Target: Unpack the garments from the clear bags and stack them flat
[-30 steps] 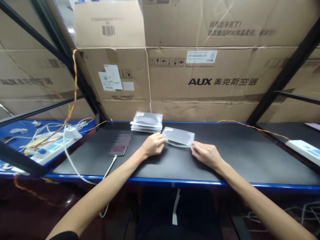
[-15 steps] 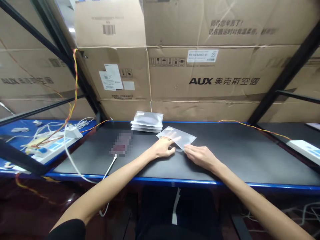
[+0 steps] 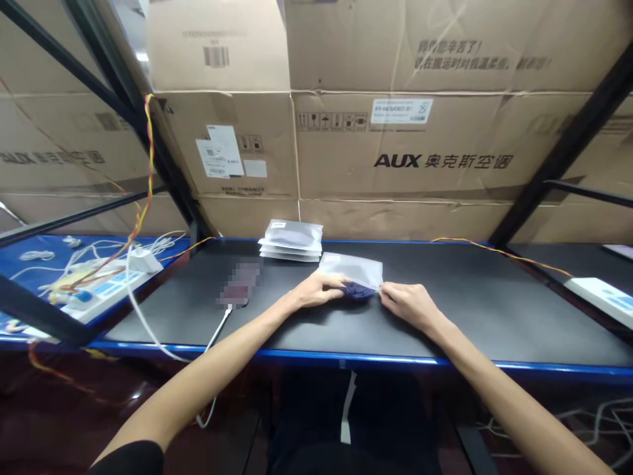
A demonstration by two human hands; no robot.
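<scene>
A translucent, frosted plastic bag [image 3: 353, 266] lies in front of me on the dark mat, its near edge lifted open. Dark blue, crumpled material that looks like cloth [image 3: 360, 291] shows at that near opening. My left hand [image 3: 316, 289] grips the bag's near-left edge, fingers on top and thumb below, the tips touching the blue material. At the near-right corner, my right hand [image 3: 406, 303] pinches the bag between thumb and fingers. Behind and left of it sits a stack of similar flat bags [image 3: 291, 239].
A phone-like object, blurred out [image 3: 240, 284], lies left with a white cable [image 3: 217, 333] plugged in. Power strips [image 3: 106, 290] and tangled cables sit far left; another power strip [image 3: 601, 297] is at right. Cardboard [image 3: 395, 178] and black metal posts [image 3: 564, 145] stand behind.
The bag has turned straighter and its near edge has opened, bringing dark blue material into view. My left hand went from spread flat on the bag to gripping its edge; my right moved slightly right.
</scene>
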